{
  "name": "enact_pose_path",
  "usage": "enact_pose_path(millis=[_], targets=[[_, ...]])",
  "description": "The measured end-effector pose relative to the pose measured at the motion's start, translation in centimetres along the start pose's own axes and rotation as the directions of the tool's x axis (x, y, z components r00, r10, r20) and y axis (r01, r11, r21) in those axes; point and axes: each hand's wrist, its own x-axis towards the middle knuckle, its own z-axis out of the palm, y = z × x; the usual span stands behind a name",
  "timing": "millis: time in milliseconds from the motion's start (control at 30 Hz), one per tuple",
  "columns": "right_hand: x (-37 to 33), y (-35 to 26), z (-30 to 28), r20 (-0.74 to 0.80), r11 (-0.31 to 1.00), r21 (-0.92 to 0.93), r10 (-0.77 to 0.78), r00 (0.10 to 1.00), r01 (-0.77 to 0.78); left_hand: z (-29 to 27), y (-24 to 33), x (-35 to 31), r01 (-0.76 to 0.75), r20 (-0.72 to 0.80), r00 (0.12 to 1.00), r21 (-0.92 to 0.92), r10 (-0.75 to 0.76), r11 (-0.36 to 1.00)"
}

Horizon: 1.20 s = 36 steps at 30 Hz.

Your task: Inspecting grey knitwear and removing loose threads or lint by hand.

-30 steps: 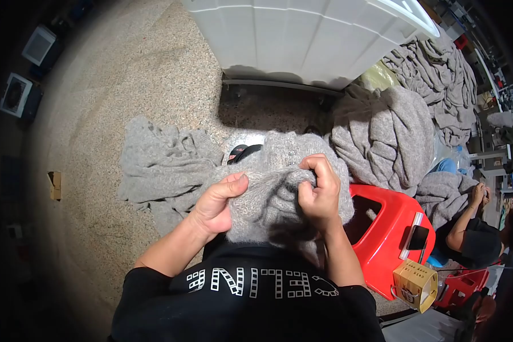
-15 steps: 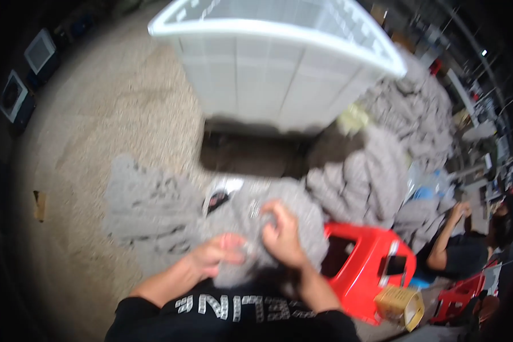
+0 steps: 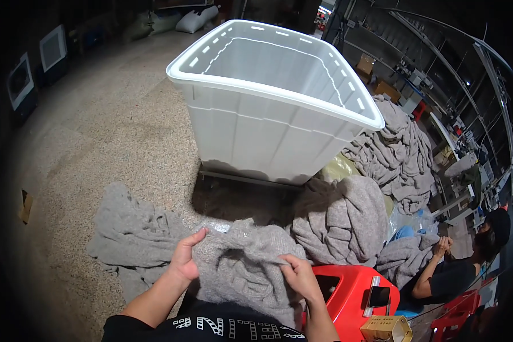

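Observation:
A grey knit cloth (image 3: 251, 279) lies bunched over my lap, its upper edge raised between my hands. At its left edge is my left hand (image 3: 183, 261), thumb pointing up and fingers closed at the cloth, partly hidden. My right hand (image 3: 300, 277) pinches the same cloth's edge on the right side. Between the hands the fabric sags into a hollow fold. Another flat grey knit piece (image 3: 134, 228) spreads over the floor to the left.
A large white plastic bin (image 3: 251, 125) stands ahead. Grey knit heaps (image 3: 347, 219) lie to its right. A red stool (image 3: 353, 293) beside me bears a phone (image 3: 379, 296) and a cardboard box (image 3: 386, 329). A co-worker (image 3: 453, 273) sits at the right, handling grey cloth.
My hands have moved apart; the right one now pinches the cloth's edge and the left one has closed at the opposite side. The view has tilted up, showing more of the bin.

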Motion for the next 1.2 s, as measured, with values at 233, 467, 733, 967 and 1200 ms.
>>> enact_pose_path(millis=[233, 467, 733, 967, 1200], targets=[[0.4, -4.0, 0.8, -0.277, 0.836, -0.402, -0.500, 0.821, 0.374, 3.8, -0.4, -1.3, -0.081, -0.134, 0.983, 0.313, 0.128, 0.946], [0.5, -7.6, 2.6, -0.145, 0.650, -0.380, -0.744, 0.652, 0.658, 7.0, -1.7, -2.1, -0.274, 0.101, 0.944, 0.770, 0.315, 0.576], [0.9, -6.6, 3.3, -0.228, 0.656, -0.404, -0.747, 0.624, 0.638, 7.0, -3.8, -1.4, -0.206, 0.162, 0.978, 0.787, 0.128, 0.582], [1.0, -5.6, 4.0, -0.221, 0.691, -0.331, -0.719, 0.659, 0.643, 5.9, -3.9, -0.9, -0.437, 0.360, 0.890, 0.847, 0.279, 0.302], [1.4, -5.8, 4.0, -0.236, 0.737, -0.127, -0.672, 0.702, 0.664, 5.4, -3.3, -1.0, -0.341, 0.263, 0.932, 0.869, 0.250, 0.357]])
